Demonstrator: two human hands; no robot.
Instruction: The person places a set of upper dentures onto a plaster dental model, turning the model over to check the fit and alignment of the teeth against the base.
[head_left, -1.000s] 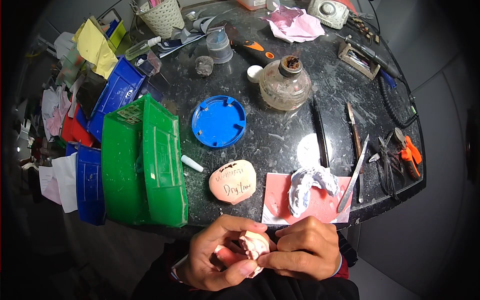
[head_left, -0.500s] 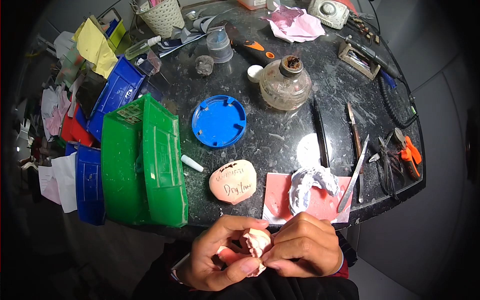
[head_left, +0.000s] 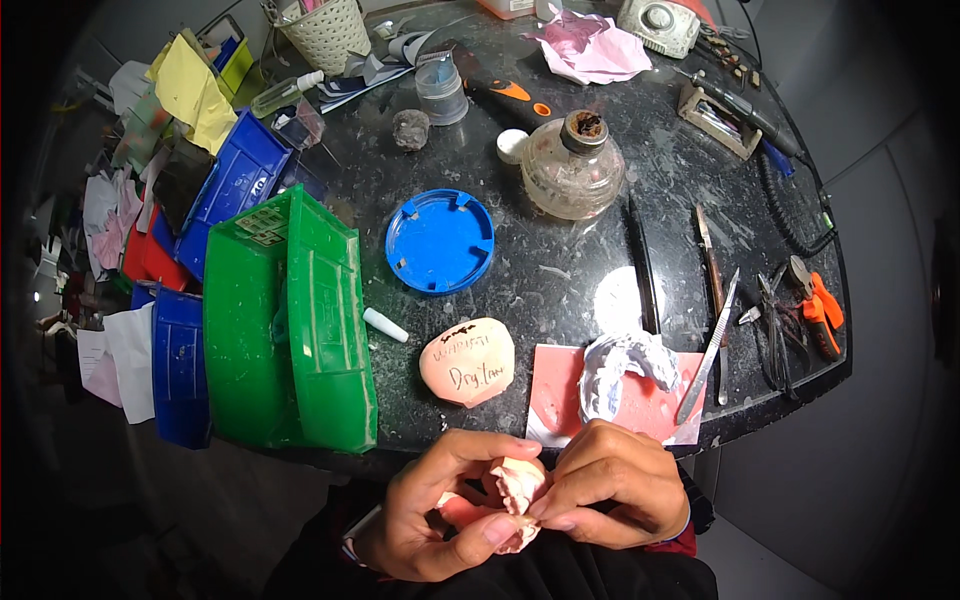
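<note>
My left hand [head_left: 440,510] is closed around a pale pink dental cast [head_left: 515,485] with tooth shapes along its edge, held low in front of the bench. A piece of smooth, darker pink material [head_left: 462,510] shows between the palm and the cast. My right hand [head_left: 615,490] pinches at the cast's right edge with thumb and fingers, and its fingertips partly cover that spot. Just beyond, a white and bluish horseshoe-shaped dental piece [head_left: 605,375] rests on a pink wax sheet [head_left: 555,385]. Left of the sheet lies another plaster cast [head_left: 467,362], base up with handwriting on it.
On the left stand a green bin [head_left: 325,330] and blue bins [head_left: 180,370]. Behind are a blue round lid [head_left: 440,242] and a glass spirit burner [head_left: 572,170]. A knife [head_left: 712,260], metal tweezers [head_left: 708,350] and orange-handled pliers [head_left: 822,315] lie right.
My right hand has turned slightly at the cast's edge, its fingers lifting a little. The left hand and the cast stay almost in place.
</note>
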